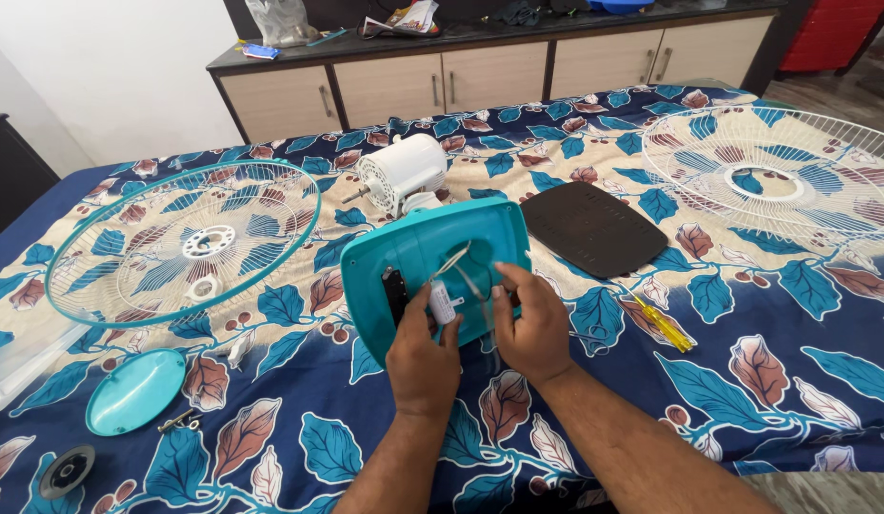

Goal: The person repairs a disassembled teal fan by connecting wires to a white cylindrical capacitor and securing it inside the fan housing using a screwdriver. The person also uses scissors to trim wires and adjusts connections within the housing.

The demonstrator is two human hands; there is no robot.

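1. One teal fan base [418,249], tipped up near the middle of the bed [784,381], underside facing the person.
2. One small white capacitor [443,303] with thin wires, pinched in the left hand [421,354] against the base.
3. The right hand [529,324] pinches the wires just right of the capacitor.
4. One white motor [401,171] behind the base.
5. Two wire grilles: one teal-rimmed [180,240] left of the base, one white [775,171] far right.
6. One black plate [592,227] and one yellow screwdriver [663,322] right of the base.
7. One teal cap [135,390] lower left.
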